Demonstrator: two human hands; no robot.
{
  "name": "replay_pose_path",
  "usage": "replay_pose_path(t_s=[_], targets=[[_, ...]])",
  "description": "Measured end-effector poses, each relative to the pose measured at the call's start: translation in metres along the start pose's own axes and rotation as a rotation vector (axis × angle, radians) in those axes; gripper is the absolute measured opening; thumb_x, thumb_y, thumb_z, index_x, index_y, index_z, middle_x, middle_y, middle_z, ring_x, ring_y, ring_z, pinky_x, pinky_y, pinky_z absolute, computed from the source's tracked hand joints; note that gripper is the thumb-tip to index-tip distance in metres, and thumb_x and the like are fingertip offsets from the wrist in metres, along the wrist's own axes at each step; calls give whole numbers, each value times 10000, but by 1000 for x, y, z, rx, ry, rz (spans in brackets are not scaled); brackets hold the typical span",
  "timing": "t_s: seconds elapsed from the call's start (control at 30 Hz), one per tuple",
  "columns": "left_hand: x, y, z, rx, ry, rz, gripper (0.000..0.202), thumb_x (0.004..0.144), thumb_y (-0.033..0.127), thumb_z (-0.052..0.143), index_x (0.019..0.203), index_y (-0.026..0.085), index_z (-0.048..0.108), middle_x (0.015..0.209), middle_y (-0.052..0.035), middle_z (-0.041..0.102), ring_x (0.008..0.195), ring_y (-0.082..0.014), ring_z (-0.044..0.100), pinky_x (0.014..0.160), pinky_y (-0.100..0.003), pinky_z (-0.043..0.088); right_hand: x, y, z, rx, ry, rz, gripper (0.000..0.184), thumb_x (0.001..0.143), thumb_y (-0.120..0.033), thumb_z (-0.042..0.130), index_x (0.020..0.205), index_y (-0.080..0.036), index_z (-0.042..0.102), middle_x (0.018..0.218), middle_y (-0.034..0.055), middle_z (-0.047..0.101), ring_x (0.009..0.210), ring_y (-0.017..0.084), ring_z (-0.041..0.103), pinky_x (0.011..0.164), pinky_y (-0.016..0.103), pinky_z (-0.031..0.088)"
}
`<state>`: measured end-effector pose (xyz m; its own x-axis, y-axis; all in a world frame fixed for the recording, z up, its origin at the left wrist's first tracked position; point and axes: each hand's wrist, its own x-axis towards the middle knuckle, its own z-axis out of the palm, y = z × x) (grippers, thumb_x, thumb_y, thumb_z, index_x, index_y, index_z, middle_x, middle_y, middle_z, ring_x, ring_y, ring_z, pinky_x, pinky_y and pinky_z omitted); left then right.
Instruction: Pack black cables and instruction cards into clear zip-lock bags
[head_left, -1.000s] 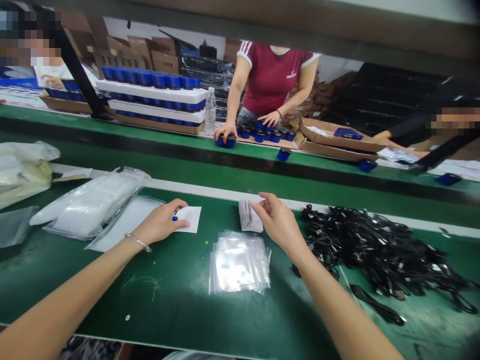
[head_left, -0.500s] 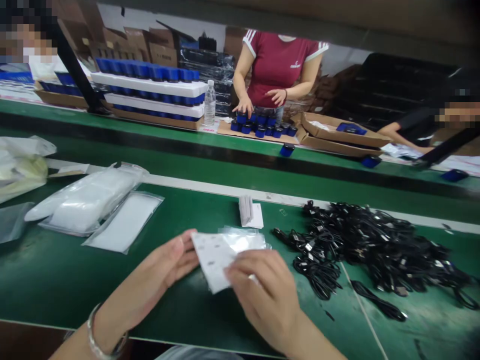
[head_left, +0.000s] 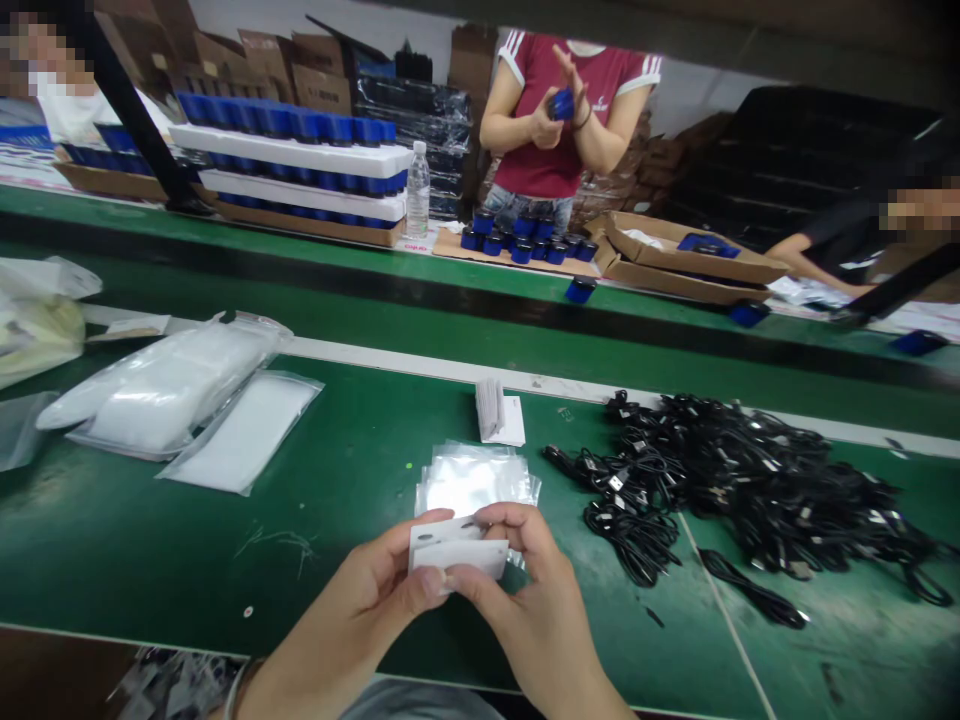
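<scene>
Paper (head_left: 461, 557): turning level since earlier, long axis running left-right, at the clear bags' (head_left: 472, 478) near side.
Grip: left hand (head_left: 375, 588), right hand (head_left: 529, 590) both pinching it.
Print: dark marks (head_left: 425, 537) showing, unreadable.

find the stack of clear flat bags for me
In the head view, the stack of clear flat bags lies just below the middle, right beyond the left hand and right hand, left of the black cables.

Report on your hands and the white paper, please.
Left hand and right hand both gripping white paper. Two layers showing. Plastic sleeves just beyond, partly hidden.
</scene>
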<state>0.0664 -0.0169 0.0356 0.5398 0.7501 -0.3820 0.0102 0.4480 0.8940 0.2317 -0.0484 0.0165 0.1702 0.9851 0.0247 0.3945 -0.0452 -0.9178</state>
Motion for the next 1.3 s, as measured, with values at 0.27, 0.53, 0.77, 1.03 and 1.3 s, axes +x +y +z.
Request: replay_pose_path(t_s=[0.27,0.53,0.77,1.03,1.3], targets=[[-1,-11,7,1,49,5,442,836,464,531,1229,264,562,1221,-22,628,1094,-230,581,952,-360,465,-5,5,3,18,49,44,349,688,-285,706,994,-236,546,810,22,645,752,214,608,672,316,466],[-3,-15,11,31,118,-4,438,832,511,501,1174,262,614,1152,-8,671,1036,-244,611,912,-373,499,-12,8,4,1,150,-40,390,679,-252,709,1019,-245,517,866,11,579,761,179,554,703,295,463],[-4,-19,9,60,148,-25,476,819,555,483,1171,265,619,1159,5,667,1045,-263,612,977,-394,443,-13,8,3,282,-46,133,164,758,-300,619,864,-187,563,678,-6,554,625,146,489,600,261,432],[-8,-21,17,105,293,4,507,754,617,521,1084,265,678,1052,4,716,970,-294,645,894,-380,511,-12,9,10,531,-29,256,214,687,-325,692,712,-174,542,590,-32,510,543,109,440,530,232,377],[-6,-26,18,166,304,5,470,773,594,505,1066,273,685,1008,1,728,935,-280,653,885,-353,512,-7,6,8,576,15,299,309,608,-368,745,586,-192,492,492,-49,488,463,95,440,457,211,400]])
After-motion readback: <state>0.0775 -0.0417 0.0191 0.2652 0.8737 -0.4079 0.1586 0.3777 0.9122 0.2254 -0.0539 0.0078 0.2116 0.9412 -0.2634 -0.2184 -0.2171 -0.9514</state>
